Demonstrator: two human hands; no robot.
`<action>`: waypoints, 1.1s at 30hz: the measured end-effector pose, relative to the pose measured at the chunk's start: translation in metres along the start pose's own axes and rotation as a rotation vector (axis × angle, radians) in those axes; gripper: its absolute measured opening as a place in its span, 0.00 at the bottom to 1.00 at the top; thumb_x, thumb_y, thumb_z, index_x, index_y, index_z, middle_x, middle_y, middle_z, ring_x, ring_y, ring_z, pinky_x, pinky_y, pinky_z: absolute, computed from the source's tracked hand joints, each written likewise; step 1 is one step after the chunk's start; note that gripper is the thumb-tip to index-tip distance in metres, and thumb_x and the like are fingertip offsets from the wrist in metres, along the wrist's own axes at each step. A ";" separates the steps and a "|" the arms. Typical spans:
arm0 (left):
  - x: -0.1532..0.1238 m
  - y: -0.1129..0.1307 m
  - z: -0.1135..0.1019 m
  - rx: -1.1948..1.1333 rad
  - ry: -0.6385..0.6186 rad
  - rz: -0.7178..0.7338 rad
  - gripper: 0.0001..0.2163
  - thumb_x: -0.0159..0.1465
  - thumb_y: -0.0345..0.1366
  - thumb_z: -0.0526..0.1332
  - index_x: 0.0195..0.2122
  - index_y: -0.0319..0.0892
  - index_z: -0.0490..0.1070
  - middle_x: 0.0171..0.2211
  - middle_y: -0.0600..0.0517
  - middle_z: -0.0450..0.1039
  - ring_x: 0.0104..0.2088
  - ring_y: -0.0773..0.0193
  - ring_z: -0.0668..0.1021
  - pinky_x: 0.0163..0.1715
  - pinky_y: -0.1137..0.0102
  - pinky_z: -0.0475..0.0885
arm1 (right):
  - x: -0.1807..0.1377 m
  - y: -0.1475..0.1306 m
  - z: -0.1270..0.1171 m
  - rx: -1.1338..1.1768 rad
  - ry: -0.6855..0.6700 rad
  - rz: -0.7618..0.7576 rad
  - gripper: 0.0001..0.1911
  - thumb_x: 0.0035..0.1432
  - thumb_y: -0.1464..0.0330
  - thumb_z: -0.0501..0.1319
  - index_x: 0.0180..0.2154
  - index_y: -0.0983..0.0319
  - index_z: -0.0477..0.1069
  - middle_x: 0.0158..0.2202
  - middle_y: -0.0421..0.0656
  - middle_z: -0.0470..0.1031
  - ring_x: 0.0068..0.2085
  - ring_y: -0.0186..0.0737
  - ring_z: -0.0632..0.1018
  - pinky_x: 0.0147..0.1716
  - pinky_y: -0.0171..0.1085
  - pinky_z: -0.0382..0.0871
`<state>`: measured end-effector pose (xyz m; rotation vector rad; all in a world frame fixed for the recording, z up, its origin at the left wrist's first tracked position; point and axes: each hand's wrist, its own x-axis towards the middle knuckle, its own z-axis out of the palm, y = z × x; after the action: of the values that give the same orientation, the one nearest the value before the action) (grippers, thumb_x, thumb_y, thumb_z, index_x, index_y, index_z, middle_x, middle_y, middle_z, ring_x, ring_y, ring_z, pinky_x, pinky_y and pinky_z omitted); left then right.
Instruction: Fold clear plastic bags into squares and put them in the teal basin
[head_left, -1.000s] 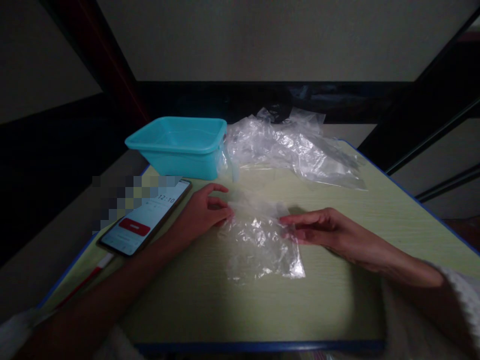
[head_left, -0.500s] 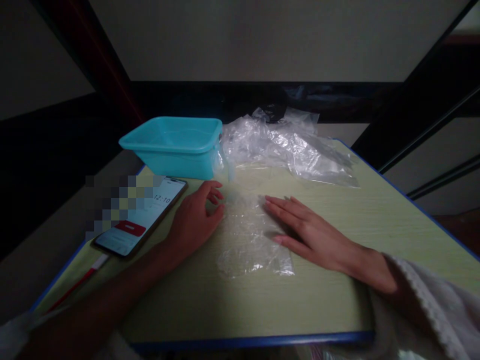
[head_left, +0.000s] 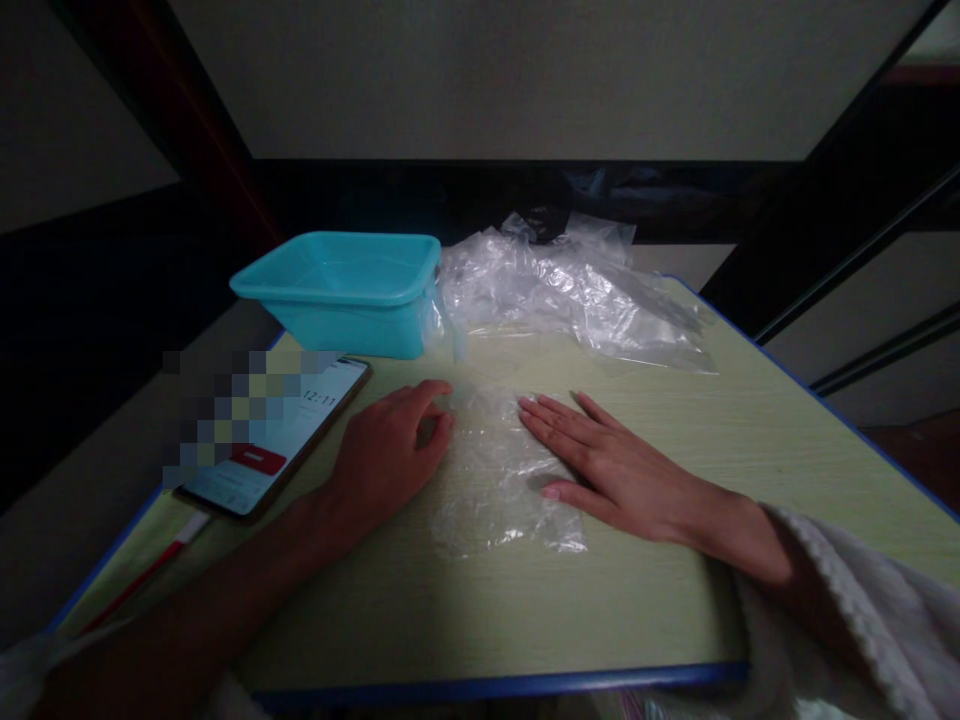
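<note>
Where the two hands meet near the middle of the pale green table (head_left: pixel 675 610), a small clear plastic bag (head_left: pixel 499 505) lies flat and crinkled, its near edge pointing toward the person and its far end reaching up between the fingertips. The right hand (head_left: pixel 607 465) lies palm down on the bag's right side, fingers straight and a little spread, thumb stretched along the film, gripping nothing and only pressing on it. The left hand (head_left: pixel 382 455) rests palm down at the bag's left edge, its fingers loosely bent, the forefinger reaching to the far left corner of the film. Whether thumb and forefinger pinch the plastic or merely touch it cannot be told in this dim light. A thick white knitted sleeve (head_left: pixel 862 610) covers the right forearm up to the wrist. Just left of the left hand a phone (head_left: pixel 289 430) lies face up and slantwise, its screen lit with a red button, and part of it is blurred out. A thin red and white cable (head_left: pixel 154 570) runs from the phone's near end toward the table's left edge. Beyond the phone, at the far left of the table, stands a teal plastic tub (head_left: pixel 341 300). Touching the tub's right side, a loose heap of clear bags (head_left: pixel 570 295) spreads across the far edge, well apart from the hands.
</note>
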<state>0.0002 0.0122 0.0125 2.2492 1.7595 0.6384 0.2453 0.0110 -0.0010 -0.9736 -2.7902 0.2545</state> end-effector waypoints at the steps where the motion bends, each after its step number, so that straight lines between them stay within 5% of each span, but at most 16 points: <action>1: 0.000 0.000 0.000 0.001 0.001 0.005 0.12 0.60 0.34 0.53 0.46 0.42 0.67 0.37 0.48 0.77 0.38 0.55 0.78 0.38 0.66 0.69 | 0.000 0.000 -0.001 -0.002 -0.009 -0.001 0.35 0.65 0.53 0.44 0.64 0.70 0.47 0.64 0.57 0.49 0.64 0.52 0.53 0.60 0.59 0.46; 14: -0.001 0.000 -0.001 0.077 0.009 0.048 0.11 0.61 0.34 0.53 0.43 0.42 0.69 0.34 0.49 0.77 0.35 0.57 0.78 0.35 0.66 0.69 | -0.001 0.002 -0.004 0.020 -0.038 -0.021 0.35 0.65 0.53 0.44 0.64 0.69 0.46 0.64 0.56 0.48 0.64 0.52 0.52 0.59 0.61 0.44; 22: -0.003 -0.002 0.007 0.051 0.177 0.369 0.12 0.62 0.31 0.52 0.46 0.35 0.67 0.48 0.42 0.71 0.50 0.55 0.72 0.49 0.61 0.69 | 0.001 -0.001 -0.004 -0.034 -0.054 -0.047 0.38 0.64 0.51 0.44 0.64 0.73 0.44 0.65 0.58 0.46 0.65 0.51 0.50 0.60 0.60 0.43; 33: -0.006 0.006 0.019 0.234 -0.273 0.447 0.28 0.66 0.43 0.50 0.62 0.29 0.51 0.64 0.38 0.49 0.64 0.52 0.53 0.61 0.51 0.49 | 0.002 -0.001 -0.003 -0.021 -0.078 -0.064 0.40 0.63 0.51 0.47 0.63 0.74 0.45 0.64 0.61 0.47 0.65 0.52 0.51 0.60 0.60 0.43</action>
<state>0.0128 0.0065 -0.0029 2.7643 1.2678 0.1823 0.2443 0.0117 0.0027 -0.8959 -2.8948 0.2603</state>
